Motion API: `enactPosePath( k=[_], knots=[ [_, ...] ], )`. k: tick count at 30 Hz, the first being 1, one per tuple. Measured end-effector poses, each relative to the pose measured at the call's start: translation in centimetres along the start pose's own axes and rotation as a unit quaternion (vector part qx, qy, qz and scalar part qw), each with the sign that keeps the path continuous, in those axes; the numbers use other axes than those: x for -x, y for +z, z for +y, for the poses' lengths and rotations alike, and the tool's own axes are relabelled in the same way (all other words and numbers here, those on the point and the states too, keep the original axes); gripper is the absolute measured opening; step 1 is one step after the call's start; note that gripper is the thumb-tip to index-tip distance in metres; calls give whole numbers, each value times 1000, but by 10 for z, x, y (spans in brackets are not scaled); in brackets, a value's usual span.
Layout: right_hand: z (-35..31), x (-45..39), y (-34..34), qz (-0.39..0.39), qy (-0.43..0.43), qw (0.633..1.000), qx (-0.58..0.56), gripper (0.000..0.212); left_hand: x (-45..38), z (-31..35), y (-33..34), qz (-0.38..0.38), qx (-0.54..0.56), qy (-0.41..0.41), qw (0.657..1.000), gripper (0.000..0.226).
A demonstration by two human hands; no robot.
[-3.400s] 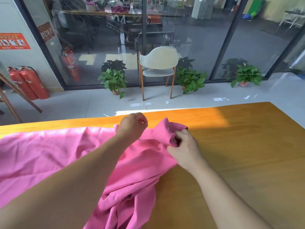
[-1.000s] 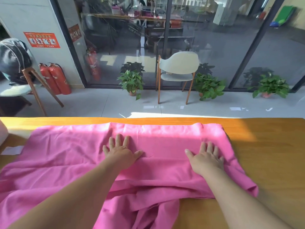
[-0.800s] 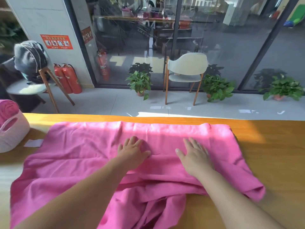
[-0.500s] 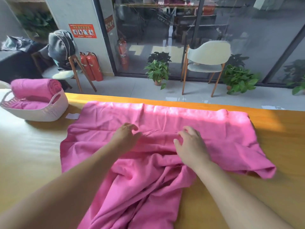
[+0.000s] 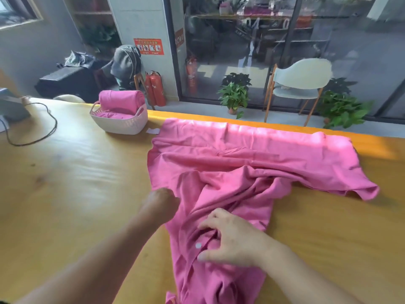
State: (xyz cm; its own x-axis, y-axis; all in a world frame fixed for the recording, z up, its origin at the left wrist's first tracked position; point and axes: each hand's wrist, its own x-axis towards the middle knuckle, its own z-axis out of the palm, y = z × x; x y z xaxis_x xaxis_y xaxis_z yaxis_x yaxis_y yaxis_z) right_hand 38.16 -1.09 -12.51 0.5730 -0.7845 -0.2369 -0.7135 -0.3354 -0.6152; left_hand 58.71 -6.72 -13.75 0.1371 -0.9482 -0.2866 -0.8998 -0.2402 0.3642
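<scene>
Lying crumpled, the cloth (image 5: 252, 154) was pinched by the right hand (image 5: 232, 240); whether anything was gripped by the fisted left hand (image 5: 160, 207) was unclear; a roll (image 5: 121, 100) was kept in the basket (image 5: 122, 126).

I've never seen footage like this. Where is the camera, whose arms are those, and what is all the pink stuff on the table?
There is no machine here. These are a person's two bare arms, filmed by a single wide-angle camera worn on the head, looking forward and down. On the wooden table lies a crumpled pink cloth. The left hand is curled at the cloth's left edge and seems to grip it, though its fingertips are hidden. The right hand pinches a fold near a small white button. Further back stands a white basket holding rolled pink fabric, and a dark cable lies on the table.
</scene>
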Motion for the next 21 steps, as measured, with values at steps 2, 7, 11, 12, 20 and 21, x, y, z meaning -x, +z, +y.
enactPosePath(
  k=[2, 7, 11, 12, 20, 21],
  knots=[
    [-8, 2, 20, -27, -27, 999, 38, 60, 18, -19, 12, -30, 17, 30, 999, 36],
    [-22, 4, 39, 85, 37, 988, 127, 26, 57, -61, 42, -63, -22, 245, 967, 38],
    [-23, 35, 17, 267, 152, 951, 26, 20, 62, -84, 45, -15, -45, 259, 965, 23],
    [-20, 48, 8, 305, 191, 933, 5, 15, 62, -87, 40, 4, -56, 253, 966, 26],
    [61, 154, -57, 395, 513, 760, -48, 25, 35, -111, -40, 162, -76, 19, 984, 28],
    [67, 158, -57, 357, 543, 760, -37, 25, 35, -109, -43, 155, -77, -9, 985, 30]
  ],
)
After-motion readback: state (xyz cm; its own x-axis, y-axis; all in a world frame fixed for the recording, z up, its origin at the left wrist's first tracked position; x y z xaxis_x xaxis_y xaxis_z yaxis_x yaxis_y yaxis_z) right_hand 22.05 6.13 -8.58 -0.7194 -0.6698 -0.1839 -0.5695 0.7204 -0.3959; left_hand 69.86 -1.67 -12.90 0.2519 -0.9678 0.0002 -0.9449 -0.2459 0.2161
